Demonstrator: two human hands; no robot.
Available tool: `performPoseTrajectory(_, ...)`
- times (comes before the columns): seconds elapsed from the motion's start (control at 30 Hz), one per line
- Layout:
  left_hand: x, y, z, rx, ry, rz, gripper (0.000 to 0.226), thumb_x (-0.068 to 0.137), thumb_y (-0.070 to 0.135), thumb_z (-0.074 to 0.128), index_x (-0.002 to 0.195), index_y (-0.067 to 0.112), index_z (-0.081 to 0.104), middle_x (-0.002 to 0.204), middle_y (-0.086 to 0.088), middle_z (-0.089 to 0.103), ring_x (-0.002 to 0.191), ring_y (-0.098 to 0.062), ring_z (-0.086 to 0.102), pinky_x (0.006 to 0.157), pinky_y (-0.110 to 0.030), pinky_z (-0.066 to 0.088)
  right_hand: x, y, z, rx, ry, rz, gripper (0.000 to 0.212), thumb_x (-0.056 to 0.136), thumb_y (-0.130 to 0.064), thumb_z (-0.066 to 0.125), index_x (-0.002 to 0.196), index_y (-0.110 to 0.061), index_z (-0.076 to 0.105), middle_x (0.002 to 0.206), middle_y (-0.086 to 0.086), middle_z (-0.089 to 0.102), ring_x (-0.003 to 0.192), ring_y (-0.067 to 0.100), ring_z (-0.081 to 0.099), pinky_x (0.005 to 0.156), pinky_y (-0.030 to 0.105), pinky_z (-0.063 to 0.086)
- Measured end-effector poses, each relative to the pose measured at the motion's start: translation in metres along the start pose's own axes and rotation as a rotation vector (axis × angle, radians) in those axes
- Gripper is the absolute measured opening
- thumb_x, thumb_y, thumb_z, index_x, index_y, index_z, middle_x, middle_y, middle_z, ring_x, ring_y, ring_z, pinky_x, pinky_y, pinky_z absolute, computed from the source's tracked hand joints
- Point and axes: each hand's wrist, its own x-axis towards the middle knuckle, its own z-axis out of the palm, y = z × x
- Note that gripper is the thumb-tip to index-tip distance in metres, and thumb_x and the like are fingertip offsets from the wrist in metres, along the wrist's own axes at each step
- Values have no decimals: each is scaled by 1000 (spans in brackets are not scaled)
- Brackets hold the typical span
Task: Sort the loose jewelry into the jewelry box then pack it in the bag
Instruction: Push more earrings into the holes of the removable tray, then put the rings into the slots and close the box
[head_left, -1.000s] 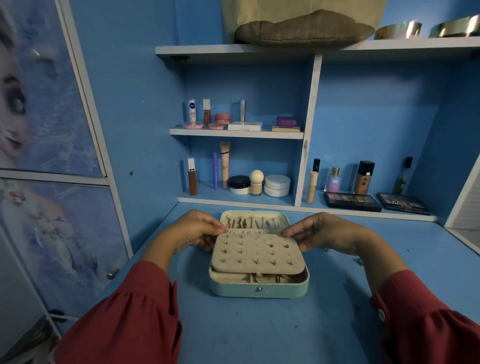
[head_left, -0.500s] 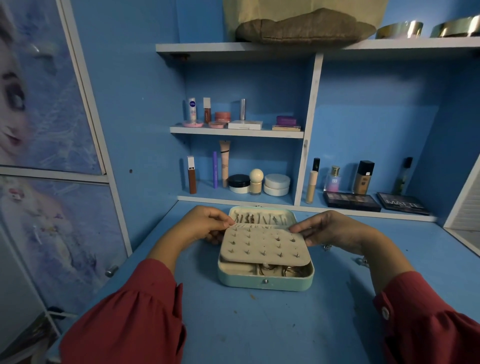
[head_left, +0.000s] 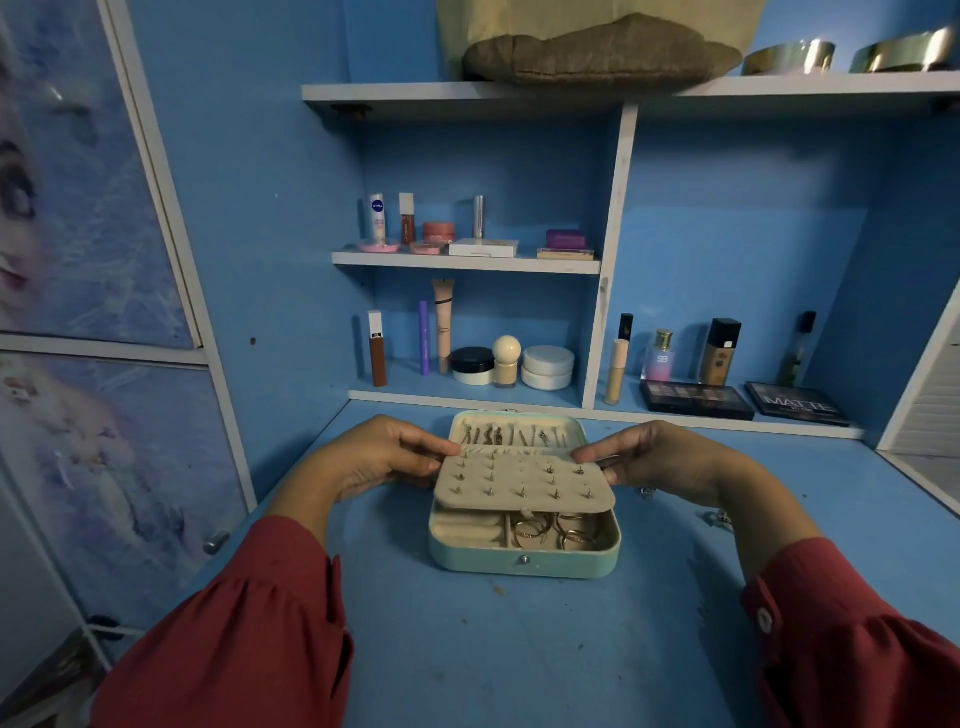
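A mint-green jewelry box (head_left: 524, 562) lies open on the blue desk, its lid (head_left: 514, 431) tipped back with pieces hanging inside. A beige earring panel (head_left: 522, 486) studded with several earrings is raised over the base. My left hand (head_left: 382, 457) pinches the panel's far left corner and my right hand (head_left: 660, 460) pinches its far right corner. Under the panel's front edge, gold rings (head_left: 558, 530) lie in the right compartment. A brown fabric bag (head_left: 597, 52) rests on the top shelf.
Loose small jewelry (head_left: 719, 517) lies on the desk right of the box, partly behind my right wrist. Cosmetics bottles (head_left: 719, 353) and palettes (head_left: 696, 400) line the back shelves. A cabinet door (head_left: 104, 415) stands at the left, a white drawer unit (head_left: 935, 395) at the right.
The view has shifted so the box sits further right. The earring panel has tilted up toward the lid, uncovering the rings in the base. Both hands stay on its far corners.
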Motion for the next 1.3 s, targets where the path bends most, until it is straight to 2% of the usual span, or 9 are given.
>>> performPoseTrajectory(0.1,0,0,0,-17,0,11,29,84,-12,58,101,8,72,101,-8,74,95,-19,69,77,-22,56,-2,-2,1,-1,9,-3,29,85,8,59,100,-11,74,105,9,73,99,17,69,79,20,54)
performPoseTrajectory(0.2,2,-2,1,-51,17,26,26,86,-8,58,95,10,74,100,-11,73,93,-22,69,76,-26,58,-5,-5,3,45,20,-3,27,87,10,55,104,-2,71,98,9,74,83,11,70,65,16,54)
performPoseTrajectory(0.37,3,-4,0,-31,19,54,20,87,1,61,105,4,70,94,-16,72,83,-24,69,71,-28,56,-2,0,3,141,63,-10,21,90,4,53,99,-1,71,98,14,73,91,20,70,79,23,57)
performPoseTrajectory(0.5,6,-5,2,-12,92,77,12,89,3,61,93,8,71,75,-9,69,65,-14,61,62,-24,53,-3,-3,5,94,75,-42,20,94,0,51,92,-3,71,96,14,74,91,21,71,81,26,57)
performPoseTrajectory(0.7,11,-5,7,34,220,90,11,88,8,65,91,15,73,65,0,60,57,-9,48,55,-21,42,0,-8,8,1,226,-79,17,93,0,54,98,-6,69,86,5,74,76,10,71,60,18,53)
performPoseTrajectory(0.87,13,-3,13,74,291,140,9,89,8,64,88,14,71,65,1,57,53,-6,44,51,-18,39,2,-11,13,22,287,-109,13,91,1,57,98,-3,66,87,14,71,72,12,67,57,19,48)
performPoseTrajectory(1.07,16,-2,19,75,298,186,11,87,4,64,91,13,69,88,-6,68,60,-5,51,57,-21,39,5,-15,23,72,349,-113,8,83,-7,70,89,-10,67,76,6,72,62,10,60,51,21,37)
performPoseTrajectory(1.17,19,1,29,9,314,234,12,84,2,68,89,13,67,86,0,70,62,2,61,55,-12,43,8,-18,29,60,415,-114,10,82,-9,71,90,-6,66,70,2,70,53,6,56,43,16,35)
performPoseTrajectory(1.3,22,0,37,-68,375,293,14,80,-1,70,86,11,66,83,0,71,74,-8,68,67,-16,53,7,-22,34,42,446,-115,13,85,-5,67,96,1,64,69,3,66,45,-1,54,40,9,37)
